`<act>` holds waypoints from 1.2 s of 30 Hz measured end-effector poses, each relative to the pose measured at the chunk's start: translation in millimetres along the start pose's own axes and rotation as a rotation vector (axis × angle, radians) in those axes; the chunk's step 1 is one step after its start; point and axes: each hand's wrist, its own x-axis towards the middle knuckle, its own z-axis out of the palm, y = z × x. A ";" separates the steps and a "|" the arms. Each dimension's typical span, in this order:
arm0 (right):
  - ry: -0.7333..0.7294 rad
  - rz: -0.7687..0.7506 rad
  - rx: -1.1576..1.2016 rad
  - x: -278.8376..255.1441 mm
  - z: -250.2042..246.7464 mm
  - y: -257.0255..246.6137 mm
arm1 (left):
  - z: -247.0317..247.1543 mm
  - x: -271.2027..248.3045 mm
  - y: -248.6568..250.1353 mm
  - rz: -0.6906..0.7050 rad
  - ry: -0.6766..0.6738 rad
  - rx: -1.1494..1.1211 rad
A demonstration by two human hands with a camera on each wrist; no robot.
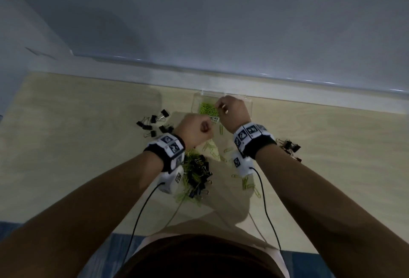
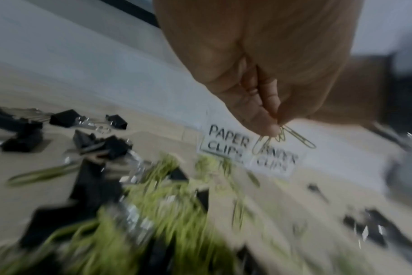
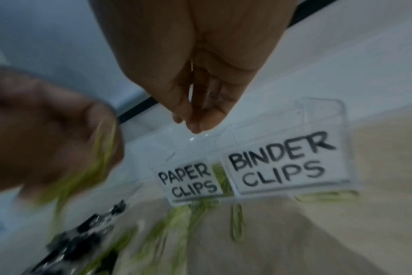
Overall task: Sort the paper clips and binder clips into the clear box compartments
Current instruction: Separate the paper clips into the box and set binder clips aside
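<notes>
On pale tabletop [image 1: 66, 136], perhaps wood-grain.

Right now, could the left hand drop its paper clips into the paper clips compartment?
Probably yes: the left hand pinches green paper clips beside the clear box, whose top looks open; the right hand hovers above it, though.

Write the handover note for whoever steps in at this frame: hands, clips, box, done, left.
Left hand pinches a few green paper clips, short of the box.
Right hand is over the box, fingertips together; nothing visible in them.
Done: some paper clips lie in the PAPER CLIPS compartment.
Left: mixed pile, loose binder clips on the left and on the right, scattered paper clips.
</notes>
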 end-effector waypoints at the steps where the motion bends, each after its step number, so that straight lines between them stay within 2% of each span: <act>1: 0.000 -0.038 -0.023 -9.8 -0.4 2.7 | -8.5 6.8 3.9 -0.003 0.056 -0.049; 4: -0.193 -0.039 -0.145 -36.9 3.5 6.9 | -28.5 34.0 13.2 -0.011 0.206 -0.143; 6: -0.352 -0.058 -0.242 -47.9 11.3 6.3 | -33.8 51.8 17.0 -0.038 0.243 -0.164; 10: -0.525 -0.156 -0.429 -50.0 41.2 6.3 | -24.3 71.5 16.6 -0.045 0.139 0.019; 14: -0.586 -0.179 -0.561 -50.5 50.4 5.8 | -17.2 68.3 13.9 -0.003 0.027 0.196; 19: -0.501 -0.211 -0.509 -79.2 35.5 23.4 | -18.7 35.1 -0.2 0.093 0.160 0.239; 22: -0.534 -0.270 -0.499 -104.4 19.4 38.7 | -6.1 10.2 -19.6 0.106 0.040 0.330; 24: -0.469 -0.256 -0.425 -114.5 8.8 46.2 | 5.8 5.5 -30.8 0.074 -0.076 0.417; 26: -0.366 -0.167 -0.384 -111.9 2.6 51.9 | 17.5 8.0 -34.0 0.013 -0.121 0.515; 28: -0.317 -0.051 -0.385 -98.1 -0.7 57.2 | 29.1 9.8 -29.6 -0.047 -0.108 0.577; 31: -0.381 0.090 -0.446 -82.3 -2.0 55.9 | 44.5 8.4 -20.4 -0.065 -0.105 0.654; 33: -0.378 0.072 -0.457 -87.6 2.0 48.5 | 54.8 4.8 -18.4 -0.019 -0.138 0.651; 36: -0.339 -0.050 -0.416 -109.0 11.1 41.8 | 64.5 -1.5 -16.3 0.049 -0.192 0.561</act>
